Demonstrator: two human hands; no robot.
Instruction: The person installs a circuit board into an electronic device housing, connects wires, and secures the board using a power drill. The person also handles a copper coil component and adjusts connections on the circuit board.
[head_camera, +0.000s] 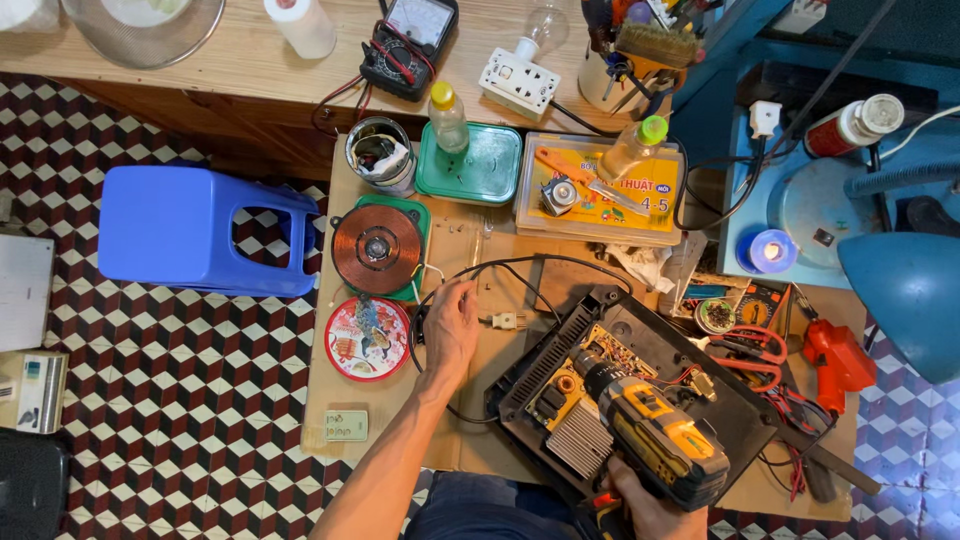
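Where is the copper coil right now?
In the head view, the copper coil lies left of centre on the workboard, above the round red tin lid and just up-left of the left hand.

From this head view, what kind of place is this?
Likely a small electronics repair bench. An opened appliance case shows its circuit board, a copper coil lies beside it, and a multimeter sits on the wooden desk.

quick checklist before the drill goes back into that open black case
1. Drill gripped by right hand: ok.
2. Plug lying loose on the board, not in a socket: ok.
3. Left hand away from the drill tip, by the cable: ok.
4. Bit seated on a screw: cannot tell, tip hidden.
5. Case steadied: not ok, no hand on it.
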